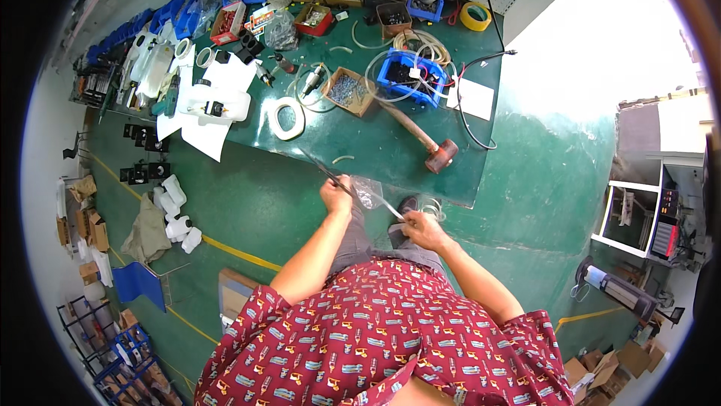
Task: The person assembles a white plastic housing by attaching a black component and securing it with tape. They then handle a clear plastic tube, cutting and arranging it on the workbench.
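My left hand (336,194) is closed around a long, slim dark tool (321,166) just off the bench's front edge. The tool's tip points up and left over the green tabletop; its exact kind is too small to tell. To the right and a little nearer, my right hand (425,230) grips the end of a pale length of tubing (390,209). The tubing slants up-left toward my left hand. A clear plastic bag (366,194) shows beside the tubing, above my legs. On the bench beyond lies a short offcut of tubing (343,159).
The green bench (300,135) carries a hammer (424,141), a white ring-shaped roll (286,119), a cardboard box of small parts (348,91), a blue bin (411,78) and coiled tubing (426,44). A white container (225,102) stands left. White bottles (177,214) lie on the floor.
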Demonstrator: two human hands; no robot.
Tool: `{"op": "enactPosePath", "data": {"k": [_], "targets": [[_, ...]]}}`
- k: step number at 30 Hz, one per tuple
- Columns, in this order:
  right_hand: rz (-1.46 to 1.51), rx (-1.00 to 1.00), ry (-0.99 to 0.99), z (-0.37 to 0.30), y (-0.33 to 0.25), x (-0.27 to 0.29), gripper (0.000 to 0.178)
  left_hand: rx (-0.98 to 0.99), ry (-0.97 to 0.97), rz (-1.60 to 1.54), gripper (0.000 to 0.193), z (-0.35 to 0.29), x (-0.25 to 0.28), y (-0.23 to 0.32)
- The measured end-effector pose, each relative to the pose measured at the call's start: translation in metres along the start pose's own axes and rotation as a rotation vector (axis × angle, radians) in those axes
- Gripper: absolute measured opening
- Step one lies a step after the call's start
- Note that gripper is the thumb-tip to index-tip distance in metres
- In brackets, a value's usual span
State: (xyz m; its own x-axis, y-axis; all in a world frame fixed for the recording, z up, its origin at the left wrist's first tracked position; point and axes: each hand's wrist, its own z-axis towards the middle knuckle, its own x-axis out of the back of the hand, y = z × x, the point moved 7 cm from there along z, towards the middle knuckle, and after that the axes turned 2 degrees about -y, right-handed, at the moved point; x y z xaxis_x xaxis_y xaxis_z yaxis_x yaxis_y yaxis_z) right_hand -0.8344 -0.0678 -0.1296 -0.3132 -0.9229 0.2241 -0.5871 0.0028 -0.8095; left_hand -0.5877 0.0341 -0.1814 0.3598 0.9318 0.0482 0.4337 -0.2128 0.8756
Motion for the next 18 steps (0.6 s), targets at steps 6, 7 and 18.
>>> {"op": "enactPosePath", "data": {"k": [6,7,18], "targets": [[0.157,-0.194,0.042,-0.044,0.034,0.041,0.022,-0.036,0.162,0.067,0.019,0.040,0.012,-0.040],[0.174,-0.193,0.062,-0.047,0.042,0.046,0.023,-0.037,0.168,0.084,0.020,0.041,0.010,-0.043],[0.338,-0.183,0.137,-0.058,0.069,0.064,0.024,-0.162,0.293,0.326,0.023,0.034,-0.006,-0.031]]}}
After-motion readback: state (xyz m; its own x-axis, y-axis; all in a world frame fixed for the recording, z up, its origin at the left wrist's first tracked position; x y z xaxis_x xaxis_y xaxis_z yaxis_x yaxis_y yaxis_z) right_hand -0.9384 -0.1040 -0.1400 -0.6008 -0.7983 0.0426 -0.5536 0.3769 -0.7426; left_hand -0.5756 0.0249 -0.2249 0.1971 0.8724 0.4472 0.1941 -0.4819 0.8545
